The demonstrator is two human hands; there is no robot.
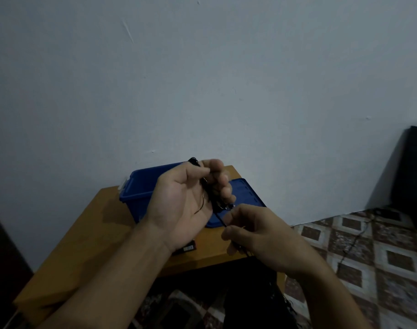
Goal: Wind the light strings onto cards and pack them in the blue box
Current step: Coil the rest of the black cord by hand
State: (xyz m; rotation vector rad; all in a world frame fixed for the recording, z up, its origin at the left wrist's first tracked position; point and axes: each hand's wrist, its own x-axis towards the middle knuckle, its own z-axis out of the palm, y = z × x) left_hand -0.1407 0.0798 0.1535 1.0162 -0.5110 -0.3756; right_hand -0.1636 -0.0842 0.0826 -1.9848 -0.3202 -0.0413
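Above a wooden table (84, 233), a person's left hand (183, 205), palm up, curls its fingers round a dark bundle of light string (208, 191). The right hand (257, 236) pinches the strand running from it. The open blue box (141, 186) stands behind the hands, its lid (245, 193) just beside.
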